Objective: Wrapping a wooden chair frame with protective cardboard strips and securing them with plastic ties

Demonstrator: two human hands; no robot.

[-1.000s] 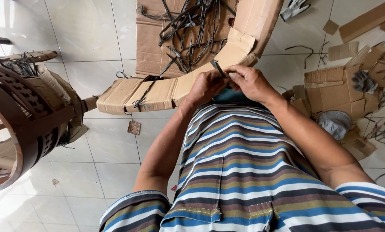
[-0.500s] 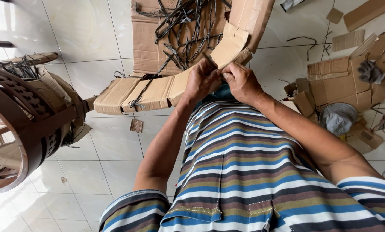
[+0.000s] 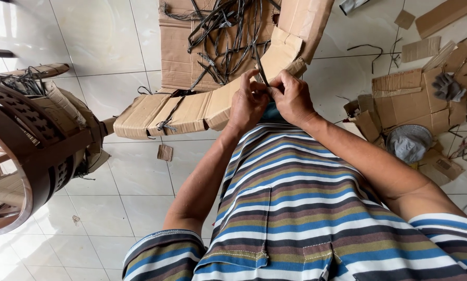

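Both hands have shifted a little to the right over the last half second, and the dark strip now stands up between them rather than lying hidden under the fingers; the view has also tipped so that more of the cardboard box shows at the top.

Left hand [image 3: 248, 104] and right hand [image 3: 292, 98] meet just above the hem of the striped shirt [image 3: 301, 208], knuckles nearly touching. Each grip is clenched on the thin dark strip [image 3: 260, 70], which rises from between the fingertips and leans slightly toward the upper left. Pinching is done with thumb and forefinger on both sides; the other fingers curl in.

Behind the hands lies a long bent piece of cardboard [image 3: 192, 112], wrapped in places with dark binding, running from the lower left up toward an open cardboard box [image 3: 181, 57]. A tangle of dark strips [image 3: 225, 31] fills that box.

At the left edge stands a round brown woven chair frame [image 3: 30, 151] partly wrapped in cardboard. On the white tiled floor [image 3: 103, 41] to the right lie cardboard scraps [image 3: 410, 96], a grey glove [image 3: 448, 87] and a round grey bowl [image 3: 409, 143]. One small cardboard chip [image 3: 165, 152] rests on the tiles below the bent piece.
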